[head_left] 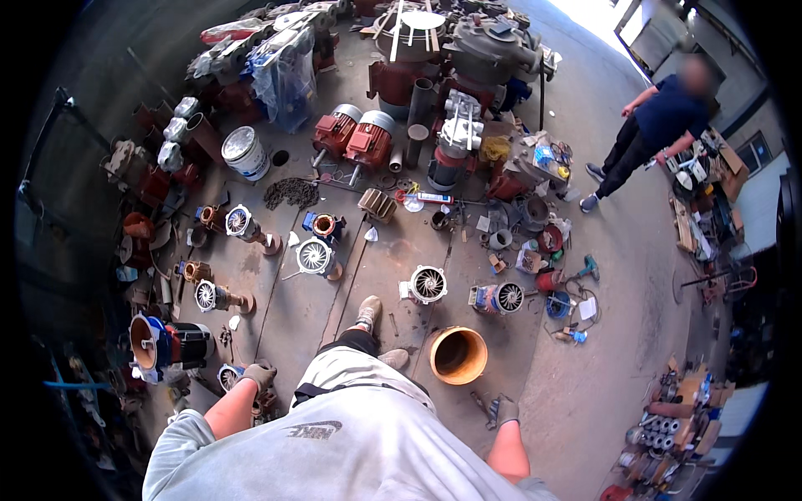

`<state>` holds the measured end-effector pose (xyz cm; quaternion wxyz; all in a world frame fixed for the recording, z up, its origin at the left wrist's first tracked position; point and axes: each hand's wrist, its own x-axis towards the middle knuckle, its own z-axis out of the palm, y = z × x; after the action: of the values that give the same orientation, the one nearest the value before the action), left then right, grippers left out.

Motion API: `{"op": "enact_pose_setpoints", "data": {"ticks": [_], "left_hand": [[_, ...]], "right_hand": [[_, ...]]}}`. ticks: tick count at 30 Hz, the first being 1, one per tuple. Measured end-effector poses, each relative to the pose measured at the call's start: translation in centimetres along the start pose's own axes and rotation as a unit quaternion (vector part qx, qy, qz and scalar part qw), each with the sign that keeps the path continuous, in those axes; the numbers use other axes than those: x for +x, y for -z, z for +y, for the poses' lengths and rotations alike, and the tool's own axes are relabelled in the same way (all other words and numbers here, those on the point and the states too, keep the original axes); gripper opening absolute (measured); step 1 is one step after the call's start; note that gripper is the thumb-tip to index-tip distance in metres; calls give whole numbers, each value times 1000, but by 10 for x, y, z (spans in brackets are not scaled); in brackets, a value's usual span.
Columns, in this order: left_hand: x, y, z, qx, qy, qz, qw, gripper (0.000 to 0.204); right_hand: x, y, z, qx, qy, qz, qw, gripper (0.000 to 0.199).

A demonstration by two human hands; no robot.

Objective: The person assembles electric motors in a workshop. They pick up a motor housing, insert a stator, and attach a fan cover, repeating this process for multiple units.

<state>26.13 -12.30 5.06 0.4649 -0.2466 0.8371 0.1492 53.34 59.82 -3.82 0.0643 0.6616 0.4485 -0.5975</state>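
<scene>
My left hand point(261, 376), in a grey-brown work glove, hangs low beside a small motor with a finned fan end point(230, 377). Its fingers look curled, and whatever is inside them is hidden. On the other side, my right hand point(506, 409) wears a similar glove and is closed round a dark metal tool point(482, 409) whose exact kind is too small to tell. A yellow-orange open cylinder point(459, 356) stands on the floor just ahead of that hand. Two motors with exposed fan wheels, one pale point(428, 285) and one blue-grey point(499, 297), stand beyond the cylinder.
More motors with fan wheels point(315, 256) stand ahead on the floor. Red motors point(370, 140), a white bucket point(246, 154) and a chain heap point(291, 194) lie farther off. A green power tool point(589, 268) and cables are at right. Another person point(660, 125) walks at far right.
</scene>
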Motion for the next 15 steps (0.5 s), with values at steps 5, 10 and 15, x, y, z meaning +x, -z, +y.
{"op": "enact_pose_setpoints", "data": {"ticks": [5, 10, 15], "left_hand": [[-44, -33, -8, -137, 46, -55, 988, 49], [18, -85, -67, -97, 92, -118, 984, 55], [76, -69, -87, -98, 60, -149, 982, 59]], "right_hand": [[-8, -29, -69, -71, 92, -40, 992, 19], [-36, -67, -86, -128, 110, -105, 980, 17], [-61, -80, -32, -96, 52, -61, 992, 16]]}}
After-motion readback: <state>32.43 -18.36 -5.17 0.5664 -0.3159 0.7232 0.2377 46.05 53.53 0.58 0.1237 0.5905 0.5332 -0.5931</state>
